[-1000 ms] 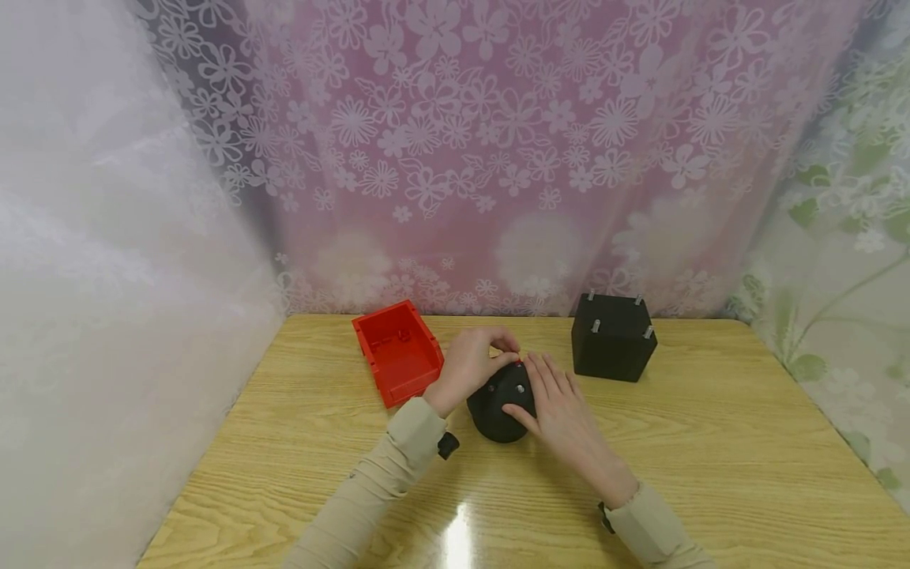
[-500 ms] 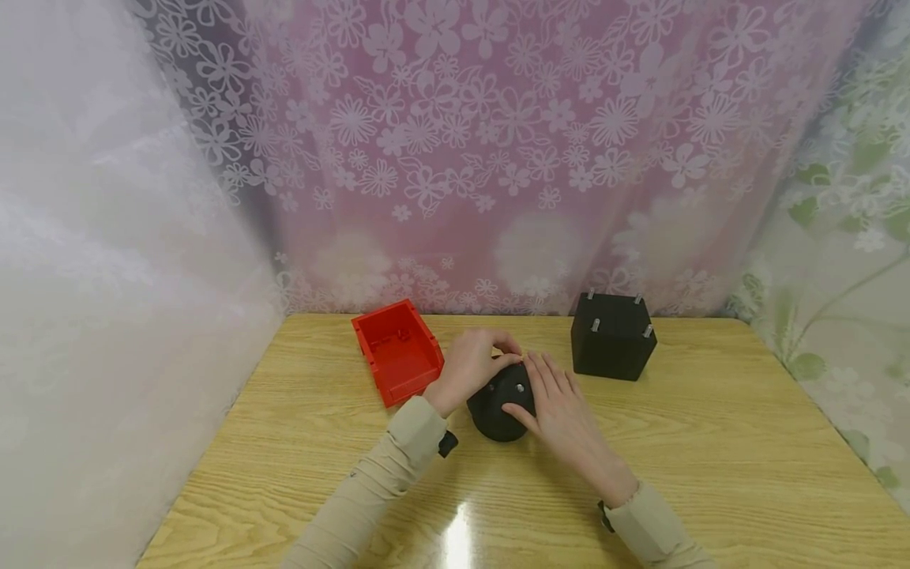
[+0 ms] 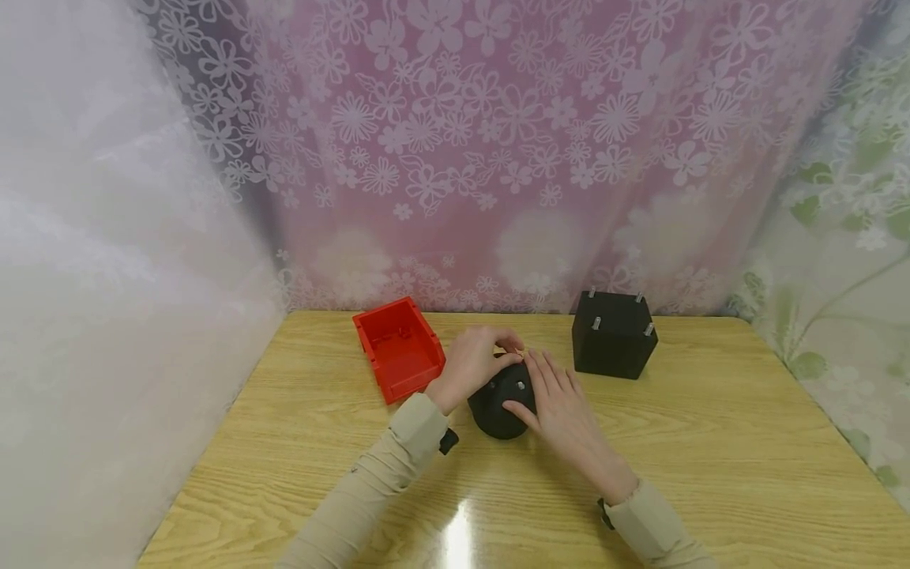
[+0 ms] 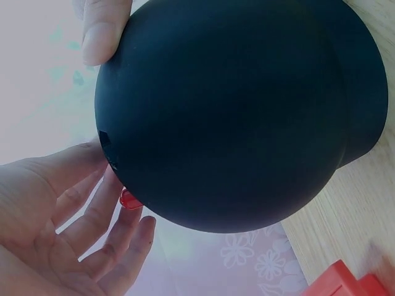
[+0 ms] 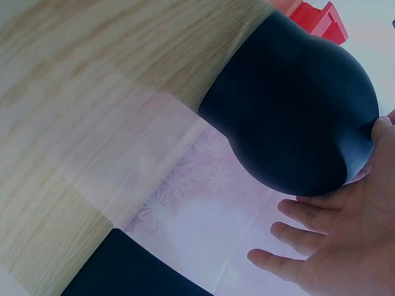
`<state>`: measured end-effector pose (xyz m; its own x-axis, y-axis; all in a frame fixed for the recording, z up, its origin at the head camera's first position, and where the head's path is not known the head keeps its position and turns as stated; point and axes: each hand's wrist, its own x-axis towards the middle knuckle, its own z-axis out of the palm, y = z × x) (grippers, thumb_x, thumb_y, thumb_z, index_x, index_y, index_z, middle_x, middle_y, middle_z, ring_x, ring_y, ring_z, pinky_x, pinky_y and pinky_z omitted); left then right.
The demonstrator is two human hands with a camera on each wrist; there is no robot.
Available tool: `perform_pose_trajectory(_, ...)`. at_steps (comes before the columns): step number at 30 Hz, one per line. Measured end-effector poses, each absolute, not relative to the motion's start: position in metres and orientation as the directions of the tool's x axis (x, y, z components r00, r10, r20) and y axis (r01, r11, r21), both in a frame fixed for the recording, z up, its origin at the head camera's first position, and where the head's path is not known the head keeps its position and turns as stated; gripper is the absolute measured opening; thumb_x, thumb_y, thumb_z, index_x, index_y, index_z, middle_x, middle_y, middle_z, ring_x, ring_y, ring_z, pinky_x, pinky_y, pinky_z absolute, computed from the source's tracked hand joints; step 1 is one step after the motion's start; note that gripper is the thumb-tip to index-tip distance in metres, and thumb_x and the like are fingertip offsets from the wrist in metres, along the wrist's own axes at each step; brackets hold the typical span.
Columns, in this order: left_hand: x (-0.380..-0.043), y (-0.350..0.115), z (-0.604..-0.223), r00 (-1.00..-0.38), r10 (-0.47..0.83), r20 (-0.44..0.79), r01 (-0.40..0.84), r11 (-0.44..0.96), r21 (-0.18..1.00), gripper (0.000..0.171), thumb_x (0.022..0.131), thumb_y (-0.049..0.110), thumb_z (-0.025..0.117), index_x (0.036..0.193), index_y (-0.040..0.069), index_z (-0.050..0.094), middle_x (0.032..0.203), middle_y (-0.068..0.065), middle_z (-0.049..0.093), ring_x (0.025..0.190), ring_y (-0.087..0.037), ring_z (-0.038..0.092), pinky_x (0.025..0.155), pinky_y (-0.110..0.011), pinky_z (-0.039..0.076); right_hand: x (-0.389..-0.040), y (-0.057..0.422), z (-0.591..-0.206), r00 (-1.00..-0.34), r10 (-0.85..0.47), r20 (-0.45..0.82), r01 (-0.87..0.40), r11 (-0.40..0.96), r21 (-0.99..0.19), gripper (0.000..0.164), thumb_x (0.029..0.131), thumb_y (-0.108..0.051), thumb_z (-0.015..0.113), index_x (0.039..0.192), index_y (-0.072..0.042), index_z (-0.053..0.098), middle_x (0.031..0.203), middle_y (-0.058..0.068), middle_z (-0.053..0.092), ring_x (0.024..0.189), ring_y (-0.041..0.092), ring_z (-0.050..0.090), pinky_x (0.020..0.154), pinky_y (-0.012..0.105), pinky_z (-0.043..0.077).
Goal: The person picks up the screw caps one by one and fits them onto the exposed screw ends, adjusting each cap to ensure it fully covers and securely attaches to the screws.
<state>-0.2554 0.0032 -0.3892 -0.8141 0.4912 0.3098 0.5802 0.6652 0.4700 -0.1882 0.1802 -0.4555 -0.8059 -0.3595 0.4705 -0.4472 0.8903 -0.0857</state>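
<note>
Beige sleeves (image 3: 362, 494) reached in from the near side over the wooden table (image 3: 711, 450). The left hand (image 3: 471, 363) arched over the top of the black ball (image 3: 498, 417), its fingers bent and its thumb and forefinger nearly meeting at the top; whether they pinched anything could not be told. In the left wrist view its other fingers fanned out behind a red peg (image 4: 129, 199), which stuck out of the ball close to them.

The right hand (image 3: 562, 408) lay against the ball's right side, thumb spread wide from the fingers. The thumb touched the surface, and the fingers ran nearly straight, their tips just beside the left hand's. In the right wrist view, several fingertips stood off the ball.

The ball was on the table between the hands, near the middle. It stood upright, long axis about vertical, round end up and narrower foot down. A pale metal fitting (image 3: 521, 386) and a dark hole (image 3: 492, 386) showed on its near upper side.

Beyond, to the left, a red bin (image 3: 408, 367) sat askew with small red bits (image 3: 404, 333) inside. To the right, well apart, stood a black box (image 3: 611, 352) with four metal pins (image 3: 596, 323) upright on top. A pink flowered curtain (image 3: 426, 158) hung behind.
</note>
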Motion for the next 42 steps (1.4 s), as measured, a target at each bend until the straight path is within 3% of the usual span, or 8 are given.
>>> perform_pose_trajectory(10,-0.256,-0.004,-0.387,-0.844,0.423,0.328,0.536,0.665,0.52,0.023,0.099,0.032,0.067,0.113,0.017,0.077,0.106,0.002,0.077,0.094,-0.014,0.071,0.079,-0.026,0.058,-0.188,0.18,-0.457,-0.79,-0.366,0.492,-0.458,0.886,-0.076,0.09,0.097,-0.067,0.044,0.152,0.005,0.04,0.151,0.025,0.047,0.141,0.041,0.042,0.108,0.063,0.04)
perform_pose_trajectory(15,-0.257,-0.011,-0.382,-0.862,0.387,0.328,0.507,0.632,0.586,0.024,0.102,0.033,0.061,0.11,0.016,0.077,0.101,0.002,0.076,0.09,-0.014,0.07,0.07,-0.023,0.057,-0.188,0.18,-0.457,-0.801,-0.355,0.481,-0.45,0.888,-0.095,0.089,0.097,-0.064,0.051,0.153,0.004,0.038,0.152,0.024,0.045,0.142,0.04,0.041,0.109,0.063,0.039)
perform_pose_trajectory(21,-0.26,-0.023,-0.378,-0.879,0.346,0.329,0.476,0.59,0.652,0.023,0.103,0.03,0.061,0.109,0.014,0.076,0.097,0.001,0.076,0.09,-0.016,0.069,0.08,-0.03,0.058,-0.188,0.18,-0.456,-0.814,-0.347,0.467,-0.444,0.889,-0.113,0.089,0.094,-0.058,0.061,0.153,0.004,0.038,0.153,0.024,0.045,0.143,0.041,0.04,0.111,0.063,0.036)
perform_pose_trajectory(29,-0.269,-0.043,-0.372,-0.889,0.253,0.381,0.454,0.586,0.671,0.023,0.102,0.028,0.063,0.108,0.012,0.077,0.093,-0.001,0.077,0.085,-0.017,0.071,0.068,-0.031,0.058,-0.189,0.18,-0.455,-0.839,-0.345,0.422,-0.432,0.893,-0.129,0.09,0.094,-0.058,0.062,0.155,0.003,0.034,0.156,0.023,0.04,0.146,0.04,0.036,0.112,0.063,0.034)
perform_pose_trajectory(35,-0.277,-0.061,-0.363,-0.905,0.187,0.383,0.413,0.602,0.684,0.023,0.101,0.029,0.064,0.108,0.011,0.077,0.095,-0.005,0.077,0.087,-0.02,0.071,0.075,-0.036,0.058,-0.189,0.18,-0.454,-0.842,-0.342,0.417,-0.428,0.894,-0.133,0.091,0.094,-0.057,0.062,0.155,0.003,0.034,0.157,0.023,0.039,0.147,0.04,0.034,0.113,0.063,0.033)
perform_pose_trajectory(42,-0.289,-0.079,-0.362,-0.918,0.116,0.379,0.363,0.63,0.686,0.024,0.102,0.026,0.063,0.112,0.008,0.076,0.096,-0.008,0.076,0.085,-0.023,0.07,0.073,-0.039,0.057,-0.189,0.18,-0.455,-0.839,-0.347,0.42,-0.43,0.895,-0.121,0.091,0.094,-0.058,0.062,0.156,0.003,0.034,0.158,0.022,0.039,0.147,0.039,0.035,0.113,0.062,0.034)
